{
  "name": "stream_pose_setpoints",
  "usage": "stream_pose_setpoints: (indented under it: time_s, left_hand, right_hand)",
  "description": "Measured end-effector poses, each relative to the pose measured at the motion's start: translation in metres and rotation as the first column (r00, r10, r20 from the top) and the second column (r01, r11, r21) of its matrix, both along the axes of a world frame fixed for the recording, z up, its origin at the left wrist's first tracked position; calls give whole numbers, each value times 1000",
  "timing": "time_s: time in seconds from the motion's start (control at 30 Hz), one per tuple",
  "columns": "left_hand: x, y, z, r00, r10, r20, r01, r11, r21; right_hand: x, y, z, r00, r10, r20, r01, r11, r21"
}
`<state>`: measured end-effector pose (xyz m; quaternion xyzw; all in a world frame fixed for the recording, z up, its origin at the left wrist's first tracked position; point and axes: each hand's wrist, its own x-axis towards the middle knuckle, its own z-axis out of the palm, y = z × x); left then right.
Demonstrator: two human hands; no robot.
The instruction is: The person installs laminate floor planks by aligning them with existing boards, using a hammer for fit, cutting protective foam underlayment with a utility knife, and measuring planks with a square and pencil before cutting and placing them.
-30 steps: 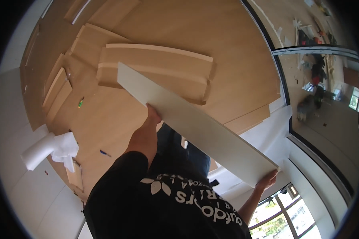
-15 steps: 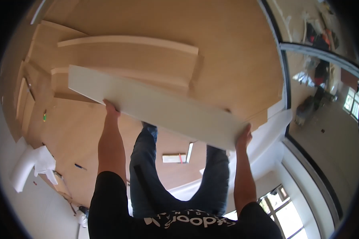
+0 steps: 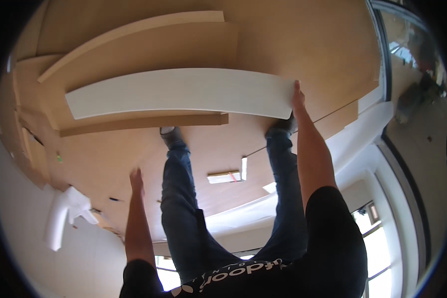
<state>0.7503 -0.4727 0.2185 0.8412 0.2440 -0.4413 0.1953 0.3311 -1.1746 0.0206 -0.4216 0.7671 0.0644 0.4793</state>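
Note:
A long pale grey-white panel (image 3: 184,92) stretches across the open brown cardboard carton (image 3: 184,35) in front of me. The panel's left end lies within the carton's raised sides; whether its whole underside rests on the cardboard I cannot tell. At the panel's right end, my right hand (image 3: 298,97) grips the short edge, thumb side up. My left hand (image 3: 137,182) is off the panel, nearer my body, empty and slightly blurred, its fingers stretched out. My feet stand close to the carton's near flap (image 3: 149,122).
Between my legs lie a small white block with a red mark (image 3: 224,177) and a short white strip (image 3: 244,169). Left are a green tool (image 3: 59,157), a dark pen-like object (image 3: 115,199) and white foam wrap (image 3: 67,213). A dark-framed glass panel (image 3: 388,54) stands right.
The panel has gone from slanted and held in both hands to lying lengthwise over the carton. My left hand has let go and drawn back; my right still holds its end.

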Motion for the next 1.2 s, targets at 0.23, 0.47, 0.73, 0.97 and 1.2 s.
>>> stream_pose_setpoints:
  time_s: [0.23,0.47,0.73,0.97,1.2]
  left_hand:
    - [-58,20,291,995,-53,83,26,955,294]
    - [-142,-169,353,846,-533,-17,529,844,-87]
    - [-270,-526,510,24,-996,85,982,8,-191]
    - [-318,-806,583,-451,-732,511,755,-619,-219]
    - [-365,-1005,550,-596,-570,566,420,-822,-386]
  right_hand:
    - [-25,-7,32,977,132,-166,-166,963,-212]
    - [-148,62,260,897,441,39,-401,845,-354]
    - [-234,54,614,681,450,577,-562,827,19]
    - [-257,-20,713,785,472,402,-478,874,-92]
    - [-259,-117,737,935,136,329,-170,983,77]
